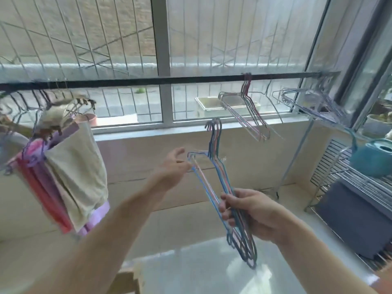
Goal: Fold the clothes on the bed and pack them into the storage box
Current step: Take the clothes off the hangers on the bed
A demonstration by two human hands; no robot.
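Note:
My right hand [246, 211] grips a bundle of thin wire hangers [214, 166] in blue, pink and teal, hooks pointing up toward the window. My left hand [174, 166] reaches to the bundle's left shoulder, its fingertips at the wires with the fingers loosely spread. Clothes [70, 179] in beige, pink, red and lilac hang on a rack at the left. No bed or storage box is in sight.
A black rail [191, 80] crosses the barred window and carries more empty hangers [246, 111]. A metal shelf [347, 172] with a teal watering can [371, 158] stands at the right. A pale glossy surface [201, 268] lies below my hands.

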